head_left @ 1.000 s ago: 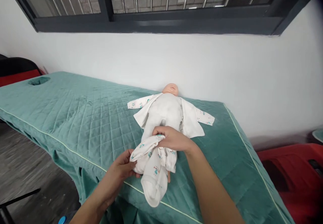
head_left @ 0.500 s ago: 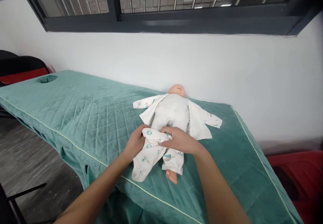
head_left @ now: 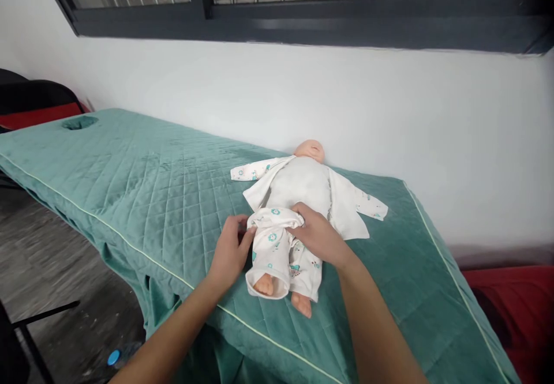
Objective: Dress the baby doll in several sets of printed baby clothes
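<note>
A baby doll (head_left: 298, 185) lies on its back on a green quilted bed, its head toward the wall. An open white shirt (head_left: 346, 217) with printed sleeves is spread out around its arms. White printed baby pants (head_left: 272, 240) cover both legs, and a foot shows at each cuff. On the left, my left hand (head_left: 231, 248) pinches the side of the waistband by the doll's thigh. My right hand (head_left: 319, 234) grips the bunched waistband between thumb and fingers at the middle of the thighs.
The green bed cover (head_left: 173, 199) stretches far left to a face hole (head_left: 80, 123). A white wall (head_left: 208, 90) and a dark window frame (head_left: 346, 21) stand behind. Red chairs (head_left: 515, 309) flank the bed, and a blue-capped bottle (head_left: 115, 358) lies on the floor.
The left pant leg has moved up over the doll's leg, and that foot now shows at the cuff. The waistband sits higher on the thighs. The view has tilted slightly down.
</note>
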The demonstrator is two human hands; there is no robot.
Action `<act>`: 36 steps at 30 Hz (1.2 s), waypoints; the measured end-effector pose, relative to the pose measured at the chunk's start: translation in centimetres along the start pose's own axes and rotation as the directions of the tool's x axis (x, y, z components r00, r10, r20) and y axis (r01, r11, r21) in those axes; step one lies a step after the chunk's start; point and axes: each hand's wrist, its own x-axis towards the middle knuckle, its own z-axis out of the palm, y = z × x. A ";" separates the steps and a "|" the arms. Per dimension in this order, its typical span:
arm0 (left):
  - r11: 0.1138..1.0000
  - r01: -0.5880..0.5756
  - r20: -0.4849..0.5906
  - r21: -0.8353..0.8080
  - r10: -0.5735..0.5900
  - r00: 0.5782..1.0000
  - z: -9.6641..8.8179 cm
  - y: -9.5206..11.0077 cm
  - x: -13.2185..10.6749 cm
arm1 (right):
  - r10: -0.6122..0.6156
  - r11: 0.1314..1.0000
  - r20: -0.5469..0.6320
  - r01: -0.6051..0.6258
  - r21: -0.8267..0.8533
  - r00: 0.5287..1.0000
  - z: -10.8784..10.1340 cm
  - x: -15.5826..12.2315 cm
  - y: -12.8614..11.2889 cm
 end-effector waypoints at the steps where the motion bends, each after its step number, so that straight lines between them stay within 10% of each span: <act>1: 0.998 0.055 -0.009 -0.026 -0.055 0.998 -0.3 0.2 -1.1 | 0.003 1.000 -0.002 -0.003 0.019 1.000 0.1 0.0 0.1; 9: 0.797 0.441 0.289 -0.413 -0.344 0.893 -0.2 3.5 -6.7 | 0.010 0.996 0.004 -0.010 0.094 1.000 0.0 -0.1 0.6; 20: 0.972 0.068 0.007 -0.227 -0.068 0.998 1.5 0.2 -1.1 | 0.006 0.980 -0.004 -0.005 0.197 1.000 0.0 -0.1 1.2; 26: 0.998 -0.059 0.007 -0.010 0.059 0.998 1.5 -0.3 1.8 | 0.032 0.950 0.003 -0.031 0.311 0.999 0.0 0.0 1.4; 36: 0.959 -0.214 -0.217 -0.184 0.173 0.961 1.7 1.3 4.2 | 0.101 0.734 -0.067 -0.029 0.678 0.993 -2.0 -1.4 2.0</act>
